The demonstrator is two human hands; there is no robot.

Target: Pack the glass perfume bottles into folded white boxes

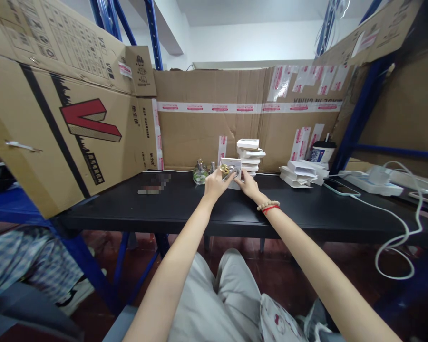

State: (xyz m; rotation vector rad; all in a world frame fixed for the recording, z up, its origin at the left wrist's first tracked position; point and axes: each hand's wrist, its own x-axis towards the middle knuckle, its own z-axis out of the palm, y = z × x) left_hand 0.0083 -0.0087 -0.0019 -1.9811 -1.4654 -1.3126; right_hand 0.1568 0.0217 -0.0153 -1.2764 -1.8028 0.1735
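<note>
Near the middle of the black bench (146, 209), in the head view, both bare hands meet around a small white box (237, 162). The left hand (216, 184) has its fingers curled close about a gold-and-silver piece (225, 168) at the front of the box, with the thumb toward the box; the exact contact is too small to make out. The right hand (248, 184) has its fingers drawn nearly together on the right, lower part of the box. On the right wrist are 2 bands, a beaded bracelet (264, 205) and a red cord (271, 208).

Just left of the left hand stand greenish glass bottles (200, 175) with metallic tops. Behind the hands, slightly to the right, rises an uneven stack of white boxes (248, 153). Farther right lies a pile of flat white cartons (298, 174), and behind it stands a lidded cup (322, 152) with a straw. Right of the cartons, a phone (342, 187) lies flat near a white power strip (373, 183), with white cable (410, 232) looping over the bench edge. Upright cardboard (207, 133) crossed by printed tape backs the bench, and a cardboard panel (121, 109) with a red V is at left.
</note>
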